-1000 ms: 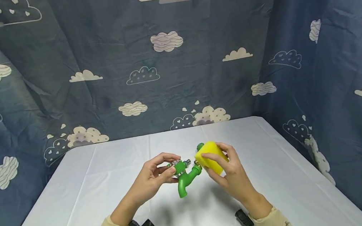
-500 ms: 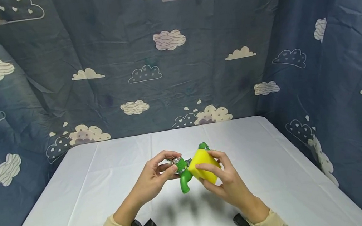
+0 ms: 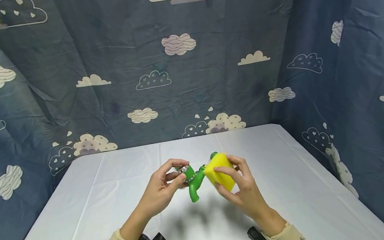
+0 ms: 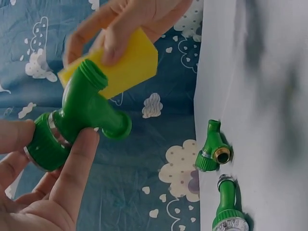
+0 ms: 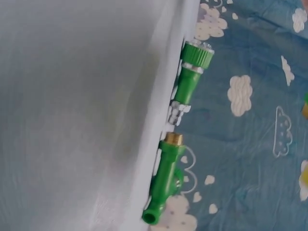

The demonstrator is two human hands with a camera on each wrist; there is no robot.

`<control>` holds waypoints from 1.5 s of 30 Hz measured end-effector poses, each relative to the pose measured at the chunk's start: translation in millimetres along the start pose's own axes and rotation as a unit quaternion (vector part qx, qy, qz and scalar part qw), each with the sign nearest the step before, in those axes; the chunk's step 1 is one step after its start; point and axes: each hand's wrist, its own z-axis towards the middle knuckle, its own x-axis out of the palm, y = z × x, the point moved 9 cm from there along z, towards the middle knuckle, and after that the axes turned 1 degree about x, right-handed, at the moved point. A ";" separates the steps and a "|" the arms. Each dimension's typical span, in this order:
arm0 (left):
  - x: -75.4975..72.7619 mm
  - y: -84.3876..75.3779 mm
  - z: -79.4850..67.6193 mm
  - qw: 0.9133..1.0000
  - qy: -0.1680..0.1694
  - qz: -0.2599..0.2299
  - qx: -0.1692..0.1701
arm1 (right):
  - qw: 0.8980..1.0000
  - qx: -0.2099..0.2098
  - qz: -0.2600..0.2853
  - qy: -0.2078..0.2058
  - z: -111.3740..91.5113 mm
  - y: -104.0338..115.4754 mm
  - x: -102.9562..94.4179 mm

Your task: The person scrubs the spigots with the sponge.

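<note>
Between thumb and fingers, my left hand [image 3: 161, 187] grips a green plastic tap [image 3: 195, 190] by its ribbed collar, above the table. In the left wrist view the tap [image 4: 79, 103] shows a threaded open end and a downturned spout. My right hand [image 3: 244, 186] pinches a yellow sponge [image 3: 220, 173] just right of the tap. The sponge [image 4: 132, 65] overlaps the tap's threaded end in the left wrist view. The right wrist view shows the sponge [image 5: 303, 180] only as a sliver at its right edge.
On the white table [image 3: 122, 187] lie a green tap with a brass threaded end [image 4: 213, 149] and a green fitting with a ribbed collar and silver tip [image 5: 188, 82]. In the head view the sponge partly covers them. A dark cloud-print curtain [image 3: 202, 84] stands behind the table.
The sponge in my right hand moved left and down toward the tap, then slightly back right and up. My left hand keeps its grip and has shifted only a little.
</note>
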 end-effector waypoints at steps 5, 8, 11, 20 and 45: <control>2.3 -1.5 0.5 1.000 -0.006 0.001 0.001 | 0.994 -0.093 0.025 0.040 -1.1 26.9 8.2; 4.2 -4.5 1.7 1.000 0.002 -0.006 0.003 | 0.994 -0.098 0.025 0.049 -0.1 29.3 10.3; 4.6 -7.3 2.2 1.000 0.009 -0.018 0.007 | 0.995 -0.089 0.020 0.047 1.0 24.6 9.8; 3.8 -9.3 0.9 0.998 0.025 -0.050 0.013 | 0.999 -0.031 -0.005 0.020 1.0 4.0 4.1; -0.8 -7.2 -1.0 0.990 0.040 -0.133 0.003 | 0.894 0.313 0.314 0.066 -14.3 -41.9 27.3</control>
